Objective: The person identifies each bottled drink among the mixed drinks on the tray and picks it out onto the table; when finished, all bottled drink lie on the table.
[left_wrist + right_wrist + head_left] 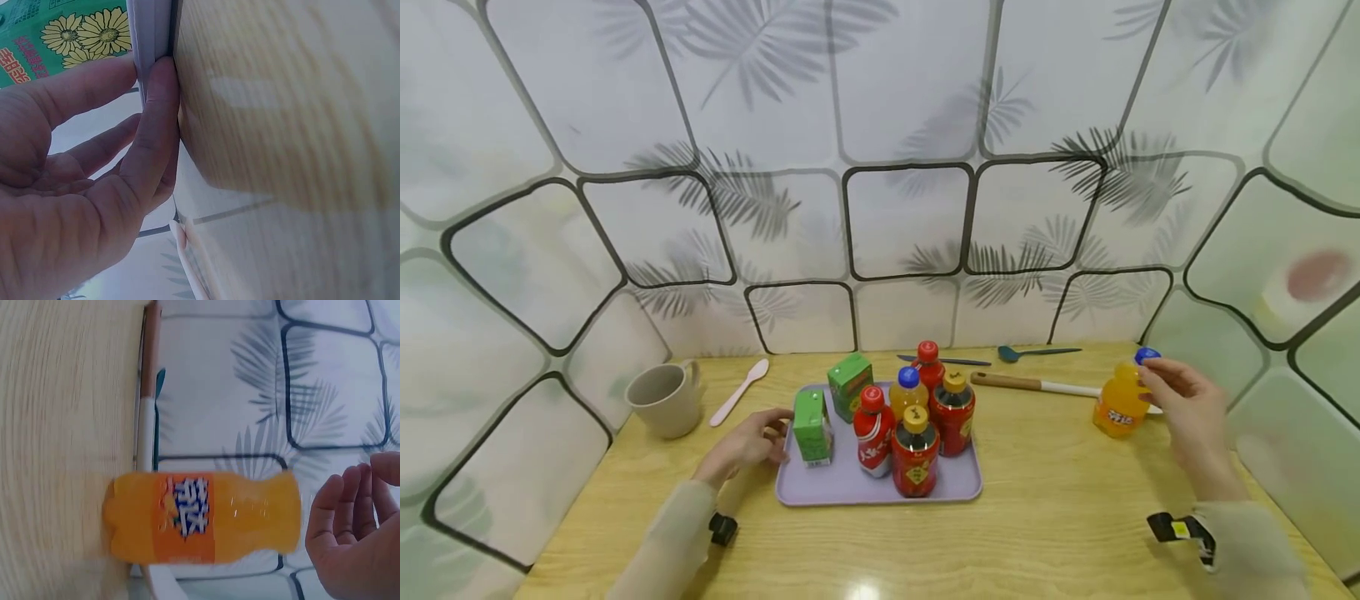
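Note:
My left hand (758, 440) pinches the left rim of a lilac tray (880, 501); in the left wrist view finger and thumb lie on either side of it. Two green drink cartons (812, 427), two red bottles (875, 437), two dark drink bottles with yellow caps (916, 457) and an orange soda bottle with a blue cap (910, 392) stand on the tray. On the far right, the fingertips of my right hand (1183, 400) hold a blue bottle cap (1147, 355) just beside the top of another orange soda bottle (206, 519), which stands upright on the table.
A grey mug (662, 404) and a pink spoon (739, 393) are left of the tray. Behind it lie a dark knife (958, 362) and a dark teal spoon (1011, 354). A wooden-handled white utensil (1007, 382) passes behind the orange bottle. Patterned walls surround the wooden table (1037, 533).

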`<state>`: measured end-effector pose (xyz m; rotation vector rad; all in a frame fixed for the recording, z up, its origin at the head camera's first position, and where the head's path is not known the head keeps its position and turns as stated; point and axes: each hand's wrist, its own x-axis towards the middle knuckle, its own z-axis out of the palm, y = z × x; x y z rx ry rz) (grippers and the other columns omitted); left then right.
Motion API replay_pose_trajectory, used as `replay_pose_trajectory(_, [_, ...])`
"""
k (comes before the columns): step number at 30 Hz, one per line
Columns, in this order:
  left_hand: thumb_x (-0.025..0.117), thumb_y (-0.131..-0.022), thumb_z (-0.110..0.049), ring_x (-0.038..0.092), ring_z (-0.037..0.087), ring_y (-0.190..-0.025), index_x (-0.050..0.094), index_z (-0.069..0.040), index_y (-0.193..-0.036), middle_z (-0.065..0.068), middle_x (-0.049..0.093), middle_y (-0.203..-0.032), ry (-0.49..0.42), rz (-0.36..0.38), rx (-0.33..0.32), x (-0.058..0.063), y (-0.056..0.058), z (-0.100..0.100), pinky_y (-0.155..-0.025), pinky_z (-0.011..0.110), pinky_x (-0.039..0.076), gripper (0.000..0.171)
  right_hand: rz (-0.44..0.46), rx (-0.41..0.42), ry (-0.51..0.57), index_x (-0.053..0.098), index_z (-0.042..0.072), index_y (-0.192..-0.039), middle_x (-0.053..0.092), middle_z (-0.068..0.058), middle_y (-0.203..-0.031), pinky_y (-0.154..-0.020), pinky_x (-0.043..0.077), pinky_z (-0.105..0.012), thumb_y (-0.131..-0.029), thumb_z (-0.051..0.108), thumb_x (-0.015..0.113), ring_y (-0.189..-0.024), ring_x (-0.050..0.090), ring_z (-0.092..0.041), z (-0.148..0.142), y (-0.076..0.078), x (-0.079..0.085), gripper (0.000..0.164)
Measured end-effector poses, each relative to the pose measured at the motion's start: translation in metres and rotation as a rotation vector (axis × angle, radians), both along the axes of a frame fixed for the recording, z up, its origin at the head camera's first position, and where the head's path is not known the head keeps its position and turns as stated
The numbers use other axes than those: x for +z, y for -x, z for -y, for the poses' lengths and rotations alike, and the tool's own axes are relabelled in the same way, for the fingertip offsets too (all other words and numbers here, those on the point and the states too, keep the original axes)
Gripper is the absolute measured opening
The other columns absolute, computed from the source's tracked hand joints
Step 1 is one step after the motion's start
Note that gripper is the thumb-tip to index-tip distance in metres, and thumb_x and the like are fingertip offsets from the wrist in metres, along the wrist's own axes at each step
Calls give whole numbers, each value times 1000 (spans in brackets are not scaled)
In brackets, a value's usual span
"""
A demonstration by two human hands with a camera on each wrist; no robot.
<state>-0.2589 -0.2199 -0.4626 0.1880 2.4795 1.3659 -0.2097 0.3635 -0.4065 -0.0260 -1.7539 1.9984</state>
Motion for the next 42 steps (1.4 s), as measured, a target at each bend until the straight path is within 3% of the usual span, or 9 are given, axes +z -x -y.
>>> replay_pose_trajectory(3, [70, -70, 12, 56, 23, -90, 48, 4, -137, 19, 56, -110, 11, -8, -7, 1, 1, 0, -68, 31, 52, 71, -32, 105, -27, 71, 5, -106, 73, 6, -92, -66, 56, -17, -90, 3, 65, -80, 66, -5, 13, 1, -2, 17])
replay_pose_trajectory(8, [70, -71, 11, 57, 24, -92, 48, 4, -138, 21, 56, -113, 18, -8, -11, 2, 2, -2, -69, 31, 54, 71, 9, 261, -82, 71, 12, -106, 72, 8, -92, -70, 57, -19, -93, 5, 61, -83, 67, -5, 36, 4, -8, 18])
replay_pose_trajectory(14, [69, -70, 13, 57, 23, -91, 48, 4, -137, 21, 56, -113, 8, 4, 4, 1, 3, -3, -67, 31, 54, 71, 76, 362, -183, 70, 10, -111, 71, 10, -96, -74, 57, -21, -95, 10, 60, -86, 67, -6, 63, 8, -17, 18])
replay_pose_trajectory(20, [69, -69, 13, 55, 22, -88, 48, 5, -137, 19, 56, -110, 10, 1, 5, 0, 2, -1, -65, 31, 53, 71, 176, 411, -269, 69, 15, -111, 71, 11, -96, -76, 57, -23, -95, 16, 62, -88, 66, -6, 85, 14, -23, 17])
replay_pose_trajectory(26, [69, -69, 13, 55, 22, -88, 48, 5, -137, 20, 55, -110, 18, 2, 13, 1, 2, 0, -66, 31, 53, 71, 210, 467, -318, 58, -8, -123, 70, 10, -99, -77, 57, -26, -93, 16, 65, -90, 65, -5, 109, 22, -26, 39])
replay_pose_trajectory(30, [69, -69, 13, 56, 23, -90, 48, 4, -137, 20, 56, -112, 22, 9, 25, 1, 1, 0, -66, 31, 53, 72, 197, 508, -345, 53, -13, -127, 70, -1, -109, -79, 57, -26, -91, 14, 67, -94, 65, -5, 125, 25, -28, 47])
replay_pose_trajectory(35, [69, -68, 13, 55, 22, -91, 48, 4, -137, 19, 55, -112, 21, 26, 31, 0, -1, -1, -66, 31, 54, 73, 153, 521, -425, 57, -6, -129, 61, -18, -128, -85, 54, -26, -89, 14, 70, -108, 62, -15, 140, 27, -30, 47])
replay_pose_trajectory(42, [70, -69, 11, 55, 23, -90, 48, 6, -136, 20, 56, -109, 15, -7, -7, 3, 0, 0, -66, 30, 53, 71, 161, 525, -427, 51, 3, -140, 50, -19, -143, -93, 52, -28, -85, 14, 74, -129, 48, -35, 156, 34, -32, 60])
